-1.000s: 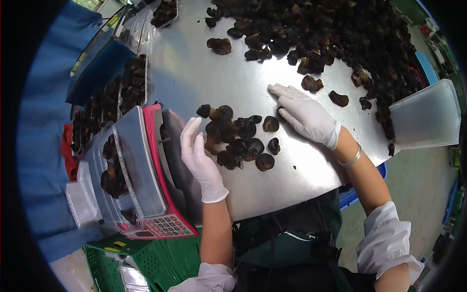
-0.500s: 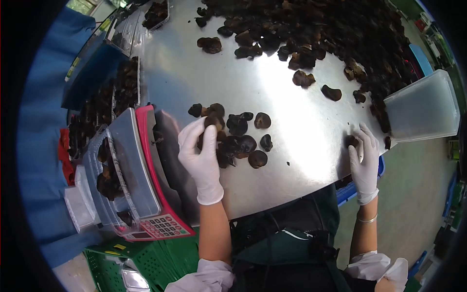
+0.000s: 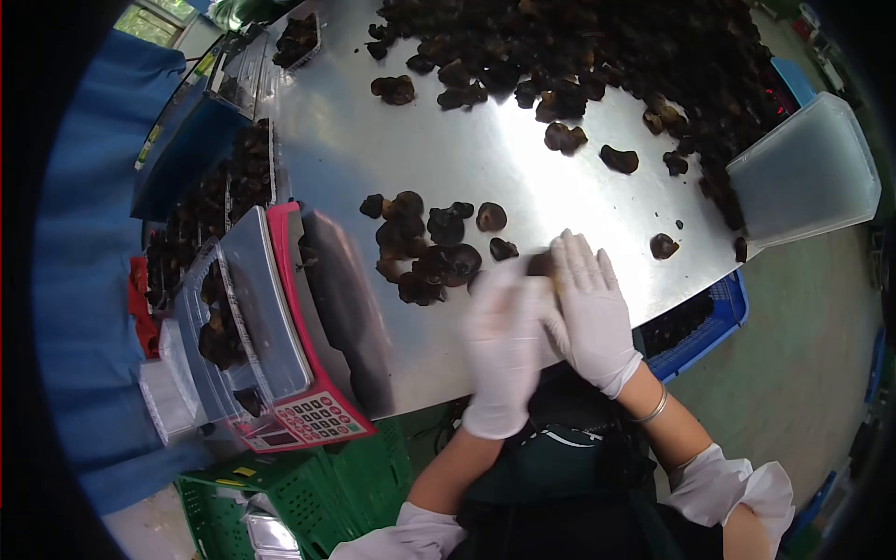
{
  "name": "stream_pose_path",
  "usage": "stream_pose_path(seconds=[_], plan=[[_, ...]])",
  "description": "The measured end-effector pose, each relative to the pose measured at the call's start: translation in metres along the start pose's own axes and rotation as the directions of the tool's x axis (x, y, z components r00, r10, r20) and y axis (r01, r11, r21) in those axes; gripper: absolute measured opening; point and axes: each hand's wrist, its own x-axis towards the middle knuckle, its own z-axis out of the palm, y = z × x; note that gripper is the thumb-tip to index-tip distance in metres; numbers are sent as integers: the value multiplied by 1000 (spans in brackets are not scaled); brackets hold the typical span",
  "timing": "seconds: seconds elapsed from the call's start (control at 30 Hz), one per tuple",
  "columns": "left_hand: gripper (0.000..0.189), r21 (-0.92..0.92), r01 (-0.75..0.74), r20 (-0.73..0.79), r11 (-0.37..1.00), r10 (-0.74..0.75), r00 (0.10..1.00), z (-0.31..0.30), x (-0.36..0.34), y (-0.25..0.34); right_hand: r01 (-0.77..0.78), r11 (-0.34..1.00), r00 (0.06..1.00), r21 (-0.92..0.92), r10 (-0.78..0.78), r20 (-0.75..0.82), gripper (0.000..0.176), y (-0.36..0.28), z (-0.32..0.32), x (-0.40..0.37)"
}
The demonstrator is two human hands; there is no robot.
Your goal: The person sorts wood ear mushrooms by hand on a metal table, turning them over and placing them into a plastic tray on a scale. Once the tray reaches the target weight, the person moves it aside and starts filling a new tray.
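My left hand (image 3: 504,345), in a white glove, is smeared by motion over the steel table's front part. Close beside it, my gloved right hand (image 3: 593,313) lies with its fingers stretched out and side by side. A dark wood ear mushroom (image 3: 539,264) shows between the two hands at the fingertips; I cannot tell which hand bears it. Just left of them rests a small group of wood ear mushrooms (image 3: 448,265), brown and black. A single piece (image 3: 665,246) lies farther right on the metal.
A large heap of wood ears (image 3: 597,47) covers the table's far side. On the left, a pink-edged scale (image 3: 322,420) carries a clear plastic tray (image 3: 245,350) with some pieces. A translucent tub (image 3: 803,177) stands at right, a blue basket (image 3: 737,303) below the edge, green crates (image 3: 289,485) lower left.
My left hand has moved right, away from the small group. My right hand has come left from the table's right side to meet it, and a piece there now lies uncovered.
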Motion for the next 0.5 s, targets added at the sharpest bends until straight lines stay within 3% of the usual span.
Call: stream_pose_path(seconds=[0.03, 0.07, 0.1, 0.17, 0.2, 0.23, 0.27, 0.33, 0.37, 0.43, 0.5], plan=[[23, 177, -175, 152, 969, 149, 977, 15, 0, -7, -46, 998, 998, -48, 44, -42, 75, 7, 0, -2], [24, 92, -271, 234, 958, 243, 941, 32, 3, -16, -37, 992, 995, -119, 26, -94, 70, 12, 4, -6], [26, 211, -331, 320, 920, 255, 912, 43, 8, -25, -41, 992, 995, -124, 29, -96, 70, 15, 0, -11], [32, 239, -348, 417, 907, 227, 880, 62, 13, -30, -287, 948, 957, 140, 290, -2, 66, 19, -11, -23], [35, 339, -448, 463, 827, 268, 845, 72, 12, -32, -403, 877, 914, 261, 400, 68, 63, 22, -15, -28], [38, 427, -541, 513, 725, 299, 805, 77, 12, -33, -245, 963, 934, 112, 266, -240, 56, 28, -13, -33], [42, 416, -490, 542, 766, 224, 810, 75, 9, -32, -206, 960, 909, 191, 260, -326, 52, 38, -11, -39], [40, 428, -494, 516, 757, 243, 821, 54, 11, -26, -186, 944, 859, 273, 291, -420, 43, 47, -15, -58], [38, 438, -500, 487, 747, 270, 831, 40, 15, -21, -187, 855, 832, 484, 400, -386, 39, 43, -21, -64], [32, 557, -622, 396, 550, 483, 781, 6, 33, -13, -141, 826, 865, 545, 371, -338, 37, 34, -31, -67], [24, 599, -492, 115, 631, 541, 833, -15, 46, -9, -44, 748, 913, 662, 299, -278, 39, 14, -26, -55]])
